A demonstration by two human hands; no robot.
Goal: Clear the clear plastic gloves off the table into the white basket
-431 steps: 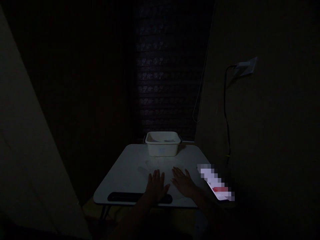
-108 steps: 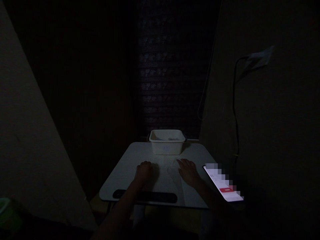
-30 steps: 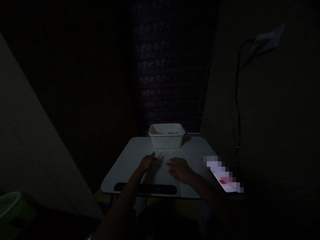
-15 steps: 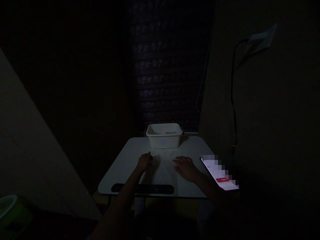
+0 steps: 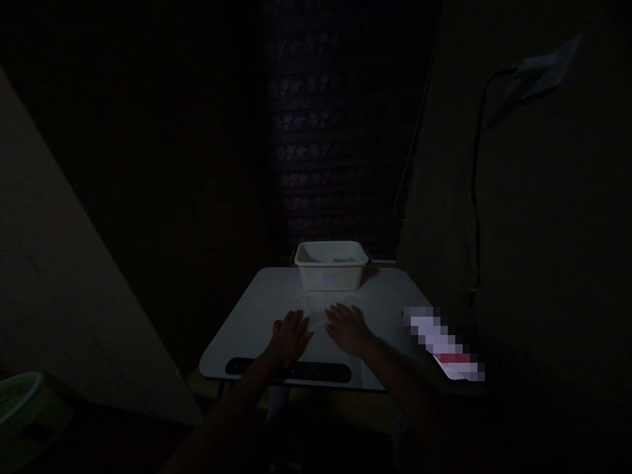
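Note:
Both palms face down on the small white table [image 5: 237, 329]. My left hand [image 5: 290, 334] lies left of the middle with its fingers spread. Opposite it, my right hand [image 5: 348, 327] rests flat, its fingers stretched out and pointing inward. Between and under the fingers is a faint, see-through sheet [image 5: 316, 317], perhaps thin plastic; the dim light hides its outline and exact kind. Just beyond the hands stands a white plastic tub [image 5: 330, 278] with dark side handles. Something pale lies inside it, too dark to name.
A black slot strip [image 5: 316, 372] runs along the table's near edge. To the right, a lit phone [image 5: 451, 368] leans beside the table. A black cable [image 5: 474, 178] hangs from a wall socket [image 5: 548, 69]. A green basket [image 5: 34, 408] sits low at left.
My left hand has turned from a loosely curled pose to lying flat with fingers spread. My right hand has shifted slightly left. The view has swung a little.

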